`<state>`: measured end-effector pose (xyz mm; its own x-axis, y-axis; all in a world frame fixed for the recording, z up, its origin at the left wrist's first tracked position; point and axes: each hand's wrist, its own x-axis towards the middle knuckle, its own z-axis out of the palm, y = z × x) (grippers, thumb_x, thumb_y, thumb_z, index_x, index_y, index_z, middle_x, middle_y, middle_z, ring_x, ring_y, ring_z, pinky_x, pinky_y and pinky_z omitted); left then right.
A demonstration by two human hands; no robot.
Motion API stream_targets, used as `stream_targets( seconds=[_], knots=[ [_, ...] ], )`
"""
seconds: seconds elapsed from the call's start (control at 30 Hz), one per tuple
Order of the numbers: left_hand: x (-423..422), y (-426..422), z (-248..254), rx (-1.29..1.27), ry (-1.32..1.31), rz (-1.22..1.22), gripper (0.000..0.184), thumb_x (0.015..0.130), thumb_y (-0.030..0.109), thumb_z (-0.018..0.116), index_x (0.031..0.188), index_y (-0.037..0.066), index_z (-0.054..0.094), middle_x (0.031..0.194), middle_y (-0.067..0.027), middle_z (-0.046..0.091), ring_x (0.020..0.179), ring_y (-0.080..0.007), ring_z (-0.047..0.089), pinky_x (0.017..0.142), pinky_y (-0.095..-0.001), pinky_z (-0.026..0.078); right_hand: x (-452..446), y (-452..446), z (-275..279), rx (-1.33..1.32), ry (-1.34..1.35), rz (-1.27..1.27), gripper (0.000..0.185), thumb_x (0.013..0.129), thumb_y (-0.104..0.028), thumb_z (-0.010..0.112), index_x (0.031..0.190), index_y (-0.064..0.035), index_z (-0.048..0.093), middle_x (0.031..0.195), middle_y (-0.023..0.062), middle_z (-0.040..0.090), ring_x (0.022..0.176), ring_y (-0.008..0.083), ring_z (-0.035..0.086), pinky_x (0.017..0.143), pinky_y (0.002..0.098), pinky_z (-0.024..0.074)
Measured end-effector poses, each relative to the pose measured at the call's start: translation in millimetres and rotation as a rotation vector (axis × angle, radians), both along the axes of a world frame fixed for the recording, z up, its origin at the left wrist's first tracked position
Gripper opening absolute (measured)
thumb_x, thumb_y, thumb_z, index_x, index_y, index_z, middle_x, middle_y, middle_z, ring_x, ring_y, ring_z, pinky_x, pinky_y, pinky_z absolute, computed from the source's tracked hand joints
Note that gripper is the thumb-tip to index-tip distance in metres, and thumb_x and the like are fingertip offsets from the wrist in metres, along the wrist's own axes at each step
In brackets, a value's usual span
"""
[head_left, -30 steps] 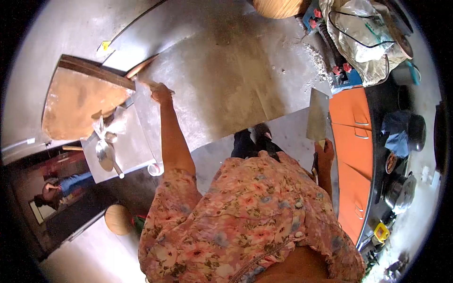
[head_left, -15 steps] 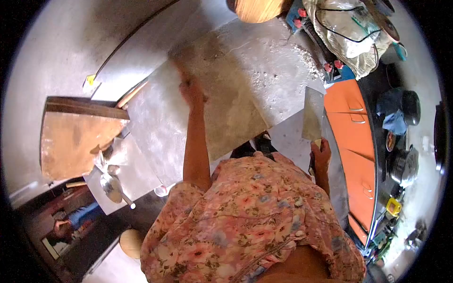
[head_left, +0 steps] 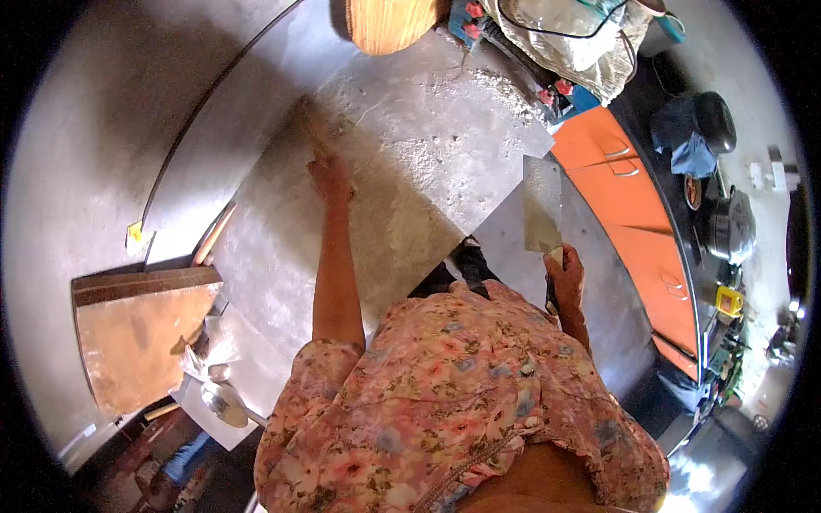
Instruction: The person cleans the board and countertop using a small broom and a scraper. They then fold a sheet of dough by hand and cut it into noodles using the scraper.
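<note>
My left hand (head_left: pixel 330 178) is over the flour-dusted metal tabletop (head_left: pixel 376 205), fingers curled. A blurred brownish shape runs from it toward the far side; I cannot make out whether it is a held tool or a shadow. On my other side, my right hand (head_left: pixel 565 272) is wrapped round the handle of a cleaver (head_left: pixel 542 205). The broad rectangular blade points away from me, off the table's right edge and above the floor. White flour and crumbs (head_left: pixel 496 94) lie scattered over the table's far right part.
A round wooden board (head_left: pixel 389 26) stands at the far edge. A blue metal machine (head_left: pixel 581 98) with red knobs sits beside a cloth-covered bundle (head_left: pixel 590 51). To the left are a thick wooden block (head_left: pixel 154 342) and a metal ladle (head_left: pixel 224 403). Orange cabinets (head_left: pixel 629 188) line the right.
The view has turned, and the table and machine have shifted left in it. My left hand has moved slightly over the tabletop; my right hand still holds the cleaver.
</note>
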<state>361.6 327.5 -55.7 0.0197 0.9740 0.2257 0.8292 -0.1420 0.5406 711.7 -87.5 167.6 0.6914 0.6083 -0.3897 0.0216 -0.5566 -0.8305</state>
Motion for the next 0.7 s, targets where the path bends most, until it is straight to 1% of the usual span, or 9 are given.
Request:
stream_targets(
  seconds=[0.07,0.13,0.2,0.27,0.4,0.5,0.57,0.63,0.7],
  knots=[
    [31,0,4,-0.203,-0.167,0.058,0.037,0.085,0.019,0.059,0.112,-0.005,0.052,0.100,-0.0224,0.049,0.093,-0.0348,0.051,0.080,-0.0413,0.044,-5,-3,7,-0.020,0.049,-0.037,0.043,0.083,-0.016,0.071,0.120,-0.0017,0.055,0.093,0.0041,0.063,0.079,0.0118,0.057,0.068,0.0276,0.0475],
    [20,6,36,-0.189,-0.097,-0.145,0.045,0.088,0.021,0.056,0.128,0.003,0.049,0.131,-0.0218,0.042,0.106,-0.0362,0.051,0.090,-0.0461,0.042,-4,-13,3,0.011,0.016,-0.032,0.041,0.084,-0.016,0.069,0.120,-0.0012,0.055,0.092,0.0029,0.062,0.077,0.0105,0.056,0.066,0.0263,0.0464],
    [15,-2,80,-0.165,-0.183,-0.201,0.050,0.088,0.022,0.055,0.134,0.004,0.047,0.133,-0.0229,0.042,0.108,-0.0369,0.051,0.092,-0.0471,0.042,0,-28,-17,0.093,-0.100,0.006,0.037,0.087,-0.015,0.067,0.119,-0.0003,0.055,0.089,0.0006,0.060,0.073,0.0079,0.054,0.061,0.0235,0.0441],
    [16,-3,110,-0.126,-0.422,-0.100,0.052,0.087,0.020,0.056,0.132,-0.003,0.046,0.107,-0.0259,0.049,0.099,-0.0371,0.052,0.085,-0.0443,0.045,-6,-27,-9,0.105,-0.018,-0.058,0.037,0.086,-0.014,0.067,0.118,-0.0001,0.055,0.091,0.0005,0.060,0.075,0.0080,0.054,0.063,0.0231,0.0442],
    [20,30,74,-0.076,-0.044,-0.332,0.052,0.087,0.022,0.057,0.133,0.000,0.048,0.114,-0.0264,0.051,0.108,-0.0380,0.052,0.088,-0.0451,0.045,-14,-28,2,0.021,0.059,-0.122,0.037,0.086,-0.012,0.066,0.119,-0.0003,0.055,0.093,0.0006,0.061,0.078,0.0084,0.055,0.066,0.0235,0.0447],
    [37,33,132,-0.236,0.039,-0.357,0.054,0.087,0.025,0.058,0.135,0.003,0.049,0.114,-0.0234,0.054,0.108,-0.0367,0.054,0.088,-0.0445,0.046,-12,-40,-13,0.005,0.003,-0.106,0.039,0.085,-0.013,0.067,0.120,-0.0003,0.054,0.094,0.0010,0.062,0.077,0.0086,0.055,0.066,0.0244,0.0453],
    [31,52,133,-0.188,0.126,-0.255,0.053,0.087,0.026,0.058,0.136,0.006,0.050,0.112,-0.0210,0.056,0.104,-0.0354,0.057,0.087,-0.0442,0.047,-16,-36,-1,0.000,-0.012,-0.119,0.038,0.085,-0.013,0.068,0.118,-0.0013,0.056,0.098,0.0032,0.064,0.084,0.0104,0.058,0.074,0.0261,0.0469],
    [21,73,69,0.117,0.203,-0.379,0.053,0.088,0.026,0.058,0.136,0.007,0.050,0.110,-0.0210,0.058,0.097,-0.0359,0.060,0.083,-0.0457,0.048,-18,-35,2,-0.001,0.000,-0.139,0.037,0.085,-0.014,0.069,0.118,-0.0015,0.057,0.100,0.0046,0.065,0.088,0.0113,0.059,0.078,0.0270,0.0476],
    [21,72,66,0.144,0.184,-0.531,0.053,0.088,0.027,0.058,0.136,0.007,0.050,0.111,-0.0213,0.058,0.094,-0.0369,0.061,0.081,-0.0468,0.049,-18,-37,-1,-0.002,0.039,-0.167,0.038,0.084,-0.014,0.069,0.118,-0.0010,0.057,0.100,0.0051,0.065,0.089,0.0113,0.059,0.078,0.0271,0.0474]
  ],
)
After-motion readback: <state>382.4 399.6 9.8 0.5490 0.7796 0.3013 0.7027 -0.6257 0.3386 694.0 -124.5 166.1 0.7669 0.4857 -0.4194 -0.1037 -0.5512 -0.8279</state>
